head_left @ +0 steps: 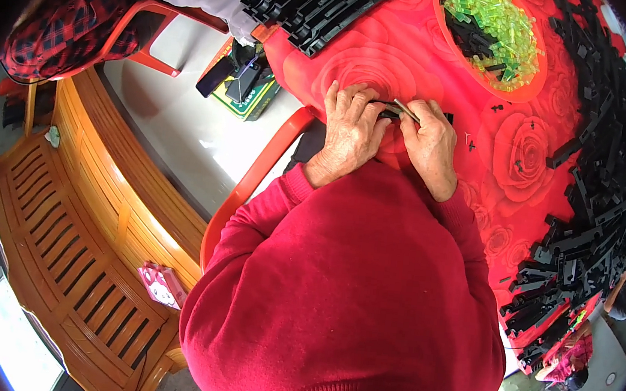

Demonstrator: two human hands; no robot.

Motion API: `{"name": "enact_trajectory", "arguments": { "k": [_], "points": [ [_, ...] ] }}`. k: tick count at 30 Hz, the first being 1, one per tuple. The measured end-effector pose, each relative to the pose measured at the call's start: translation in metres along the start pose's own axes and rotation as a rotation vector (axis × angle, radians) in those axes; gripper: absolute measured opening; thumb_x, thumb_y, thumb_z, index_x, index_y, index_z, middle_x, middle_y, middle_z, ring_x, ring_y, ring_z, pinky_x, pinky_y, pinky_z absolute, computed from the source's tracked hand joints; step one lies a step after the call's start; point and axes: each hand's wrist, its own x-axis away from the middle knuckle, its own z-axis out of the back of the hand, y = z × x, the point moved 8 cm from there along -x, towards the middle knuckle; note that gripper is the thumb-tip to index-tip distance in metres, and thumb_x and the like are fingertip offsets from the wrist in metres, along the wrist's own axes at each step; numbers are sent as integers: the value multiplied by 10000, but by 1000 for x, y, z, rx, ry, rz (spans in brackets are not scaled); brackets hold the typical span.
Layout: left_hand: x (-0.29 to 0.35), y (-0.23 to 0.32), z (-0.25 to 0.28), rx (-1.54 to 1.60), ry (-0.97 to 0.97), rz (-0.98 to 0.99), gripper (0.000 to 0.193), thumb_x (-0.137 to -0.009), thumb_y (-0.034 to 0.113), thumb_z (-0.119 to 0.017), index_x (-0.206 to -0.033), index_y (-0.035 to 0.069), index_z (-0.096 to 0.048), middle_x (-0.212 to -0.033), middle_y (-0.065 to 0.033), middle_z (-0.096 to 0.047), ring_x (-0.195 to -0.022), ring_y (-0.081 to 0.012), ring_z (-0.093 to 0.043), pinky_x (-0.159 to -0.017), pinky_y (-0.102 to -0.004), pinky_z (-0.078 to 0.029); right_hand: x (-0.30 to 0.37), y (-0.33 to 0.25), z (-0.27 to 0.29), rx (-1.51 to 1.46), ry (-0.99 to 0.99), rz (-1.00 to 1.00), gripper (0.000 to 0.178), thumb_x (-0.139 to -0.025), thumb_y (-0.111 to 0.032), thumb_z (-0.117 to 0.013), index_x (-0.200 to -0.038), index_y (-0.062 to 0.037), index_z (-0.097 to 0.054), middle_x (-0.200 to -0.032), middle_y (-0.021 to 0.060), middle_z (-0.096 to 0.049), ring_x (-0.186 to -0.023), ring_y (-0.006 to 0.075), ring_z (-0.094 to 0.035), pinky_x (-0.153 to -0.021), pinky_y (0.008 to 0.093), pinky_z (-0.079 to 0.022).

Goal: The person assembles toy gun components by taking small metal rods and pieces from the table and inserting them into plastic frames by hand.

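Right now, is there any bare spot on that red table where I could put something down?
Yes: bare red rose-print tablecloth shows between the stacked black trays and the orange bowl of yellow-green pieces. A smaller patch lies between the right hand and the pile of black strips, with a few loose bits. The right side is crowded.

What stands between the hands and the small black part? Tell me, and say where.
Nothing visible does. The left hand and right hand both already grip the small black part from either side, over the red rose-patterned tablecloth. Their fingers partly hide it.
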Motion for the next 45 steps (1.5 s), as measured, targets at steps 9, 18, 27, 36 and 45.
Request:
{"name": "enact_trajectory", "arguments": {
  "k": [9, 18, 27, 36, 45],
  "points": [
    [2, 0, -1, -52, -17, 43, 307, -642, 148, -739, -905, 39, -625, -1067, -107, -569, -1102, -303, -492, -1017, -556, -266, 5, 3, -4, -66, 76, -3, 139, -787, -79, -634, -904, -52, -564, -837, 133, -582, -723, 349, -603, -595, 442, -475],
    [5, -1, -2, -89, 7, 66, 306, -648, 151, -725, -910, 29, -625, -1096, -114, -556, -1104, -304, -487, -1020, -549, -257, 18, 1, -7, -185, 154, 22, 247, -779, -29, -630, -1017, 0, -569, -967, 168, -592, -811, 352, -620, -678, 410, -508],
    [4, 4, -7, -177, -79, 8, 276, -695, 180, -675, -914, 21, -621, -1118, -142, -536, -1079, -315, -483, -988, -587, -273, 25, -2, -12, -67, 73, 40, 335, -790, -52, -609, -1123, -23, -578, -1120, 146, -538, -815, 333, -630, -675, 402, -521],
    [4, 6, -11, -217, -142, -59, 260, -738, 189, -632, -940, 27, -609, -1113, -166, -526, -1038, -322, -496, -963, -556, -325, 26, -2, -16, 27, 49, 57, 361, -787, -84, -605, -1145, -127, -596, -1100, 132, -508, -694, 333, -623, -562, 430, -508],
    [4, -1, -9, -54, -107, -45, 294, -688, 129, -687, -933, -5, -594, -1100, -184, -522, -1012, -359, -500, -903, -471, -397, 14, -3, -21, 158, -205, 20, 296, -799, -97, -592, -1094, -123, -597, -1033, 135, -505, -681, 335, -618, -565, 450, -499]
  ]
}}
